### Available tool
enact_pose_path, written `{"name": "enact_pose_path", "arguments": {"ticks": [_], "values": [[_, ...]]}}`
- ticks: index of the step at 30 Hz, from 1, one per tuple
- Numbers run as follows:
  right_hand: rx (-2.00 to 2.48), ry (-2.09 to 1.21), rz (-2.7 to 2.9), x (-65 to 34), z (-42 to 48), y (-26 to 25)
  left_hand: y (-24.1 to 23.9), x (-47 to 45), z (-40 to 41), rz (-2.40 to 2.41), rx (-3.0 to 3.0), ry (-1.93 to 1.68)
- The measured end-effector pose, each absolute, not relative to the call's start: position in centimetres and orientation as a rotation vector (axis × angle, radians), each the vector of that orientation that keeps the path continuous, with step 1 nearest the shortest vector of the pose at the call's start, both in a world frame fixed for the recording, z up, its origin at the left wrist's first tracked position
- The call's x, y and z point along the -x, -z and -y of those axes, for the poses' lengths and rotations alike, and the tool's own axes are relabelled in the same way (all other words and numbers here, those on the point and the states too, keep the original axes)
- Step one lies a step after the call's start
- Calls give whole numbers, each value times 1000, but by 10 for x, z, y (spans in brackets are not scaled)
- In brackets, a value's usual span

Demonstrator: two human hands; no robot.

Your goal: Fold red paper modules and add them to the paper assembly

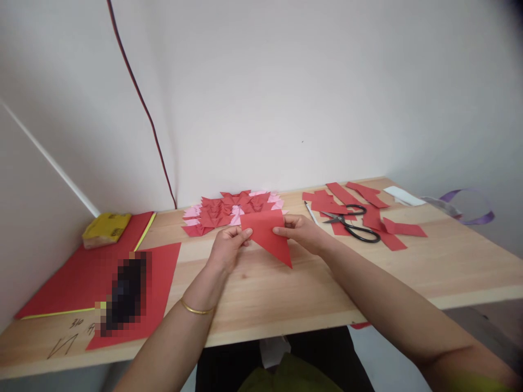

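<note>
A piece of red paper [267, 231], its lower right corner tapering to a point, is held up over the wooden table between both hands. My left hand [229, 244] pinches its left edge, thumb on the near face. On the right edge, my right hand [304, 233] grips it the same way, with the thumb in front and the fingers partly hidden behind. Just beyond the paper lies a cluster of folded red and pink paper pieces [216, 212], partly covered by the sheet.
Black-handled scissors [341, 219] lie among red paper scraps [376, 218] on the right, near a pencil [311, 213] and a white folded piece [404, 196]. Large red sheets [61, 283], a yellow packet [107, 230] and a blurred dark object [126, 294] occupy the wooden table's [261, 310] left side.
</note>
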State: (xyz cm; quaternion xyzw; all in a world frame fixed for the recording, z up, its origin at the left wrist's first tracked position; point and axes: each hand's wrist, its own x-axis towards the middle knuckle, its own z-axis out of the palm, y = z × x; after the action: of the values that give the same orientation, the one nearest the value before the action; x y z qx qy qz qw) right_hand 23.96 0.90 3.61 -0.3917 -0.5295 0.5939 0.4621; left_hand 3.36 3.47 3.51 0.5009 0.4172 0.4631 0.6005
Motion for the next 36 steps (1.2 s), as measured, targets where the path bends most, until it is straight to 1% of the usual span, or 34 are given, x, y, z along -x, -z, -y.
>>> {"name": "enact_pose_path", "arguments": {"ticks": [8,16,21,28,36], "values": [[946,-1538,1279,-237,-8,-36,-33,-39,-36,-904,-956,-1154],[1005,-1481,1300,-247,-9,-42,-36,-29,-37,-916,-1099,-1032],[993,-1468,1348,-245,-7,-43,-30,-33,-36,-829,-1134,-920],[954,-1431,1346,-238,-10,-34,-25,-40,-34,-865,-1122,-974],[945,-1442,1336,-240,-10,-37,-30,-35,-36,-882,-1142,-959]]}}
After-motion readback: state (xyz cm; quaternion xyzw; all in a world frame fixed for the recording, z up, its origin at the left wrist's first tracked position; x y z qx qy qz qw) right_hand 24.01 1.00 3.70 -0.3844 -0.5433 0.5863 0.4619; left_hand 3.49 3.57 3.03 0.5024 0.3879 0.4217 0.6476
